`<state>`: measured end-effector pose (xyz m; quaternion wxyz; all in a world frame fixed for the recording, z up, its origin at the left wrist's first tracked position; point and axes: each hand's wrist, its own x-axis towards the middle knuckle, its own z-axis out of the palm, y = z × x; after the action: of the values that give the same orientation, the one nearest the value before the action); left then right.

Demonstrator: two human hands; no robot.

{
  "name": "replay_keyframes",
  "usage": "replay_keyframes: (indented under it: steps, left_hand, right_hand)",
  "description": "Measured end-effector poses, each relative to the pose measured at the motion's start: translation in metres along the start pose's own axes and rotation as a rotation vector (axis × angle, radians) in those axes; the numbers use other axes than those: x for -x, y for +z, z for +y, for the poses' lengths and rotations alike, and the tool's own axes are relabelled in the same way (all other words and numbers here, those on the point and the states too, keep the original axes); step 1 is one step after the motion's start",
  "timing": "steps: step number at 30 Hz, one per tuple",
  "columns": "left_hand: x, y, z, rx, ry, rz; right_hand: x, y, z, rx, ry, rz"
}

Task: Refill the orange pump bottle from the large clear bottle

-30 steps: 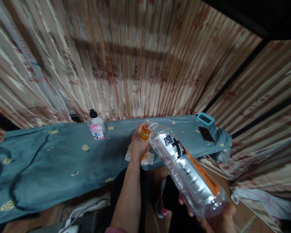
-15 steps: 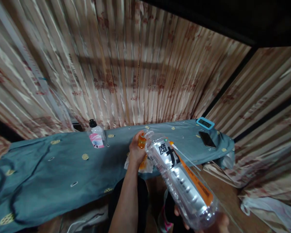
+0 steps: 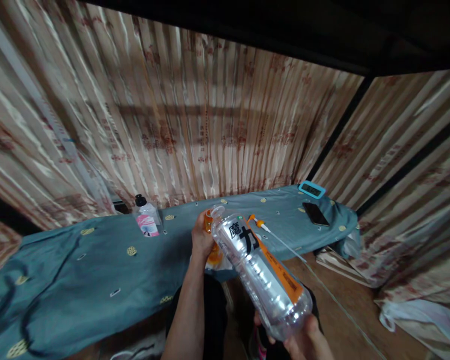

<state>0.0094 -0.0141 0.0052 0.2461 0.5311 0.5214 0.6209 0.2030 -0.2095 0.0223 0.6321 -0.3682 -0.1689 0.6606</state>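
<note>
My right hand (image 3: 307, 339) grips the base of a large clear plastic bottle (image 3: 258, 270) with an orange and black label, tilted so its open neck points up and left. My left hand (image 3: 203, 238) holds a small orange bottle (image 3: 212, 252) right beside that neck, over a white tissue (image 3: 225, 262) at the near edge of the blue cloth-covered table (image 3: 97, 270). A thin white tube with orange tips (image 3: 270, 231) lies on the cloth just behind the big bottle.
A small bottle with a pink label and black cap (image 3: 146, 217) stands near the striped curtain (image 3: 210, 115). A teal-framed device (image 3: 312, 189) and a dark phone (image 3: 316, 213) lie at the table's right end. White bags (image 3: 420, 320) sit on the floor at the right.
The view has tilted and the big bottle has come lower and leftward with both hands. The thin tube behind it has come into sight.
</note>
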Motion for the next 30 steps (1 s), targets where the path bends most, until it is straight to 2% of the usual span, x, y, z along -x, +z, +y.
replay_keyframes:
  steps: [6, 10, 15, 20, 25, 30]
  left_hand:
    - [-0.005, -0.002, -0.002, -0.096, 0.051, -0.027]
    - [-0.009, -0.002, -0.004, -0.182, 0.132, 0.040]
    - [-0.013, -0.001, -0.011, -0.206, 0.104, 0.042]
    - [-0.015, 0.004, -0.011, -0.187, 0.096, 0.086]
    - [-0.010, 0.011, -0.002, -0.181, 0.113, 0.068]
    - [-0.002, 0.013, 0.002, -0.160, 0.107, 0.067]
  right_hand:
    - [-0.014, -0.014, 0.009, -0.025, -0.080, -0.132]
    - [-0.020, -0.013, 0.011, -0.042, -0.121, -0.150]
    - [-0.027, -0.012, 0.013, -0.035, -0.149, -0.159]
    - [-0.030, -0.017, 0.009, -0.019, -0.154, -0.108]
    - [-0.023, -0.017, -0.002, -0.001, -0.145, -0.035]
    - [-0.011, -0.008, -0.009, 0.004, -0.116, 0.129]
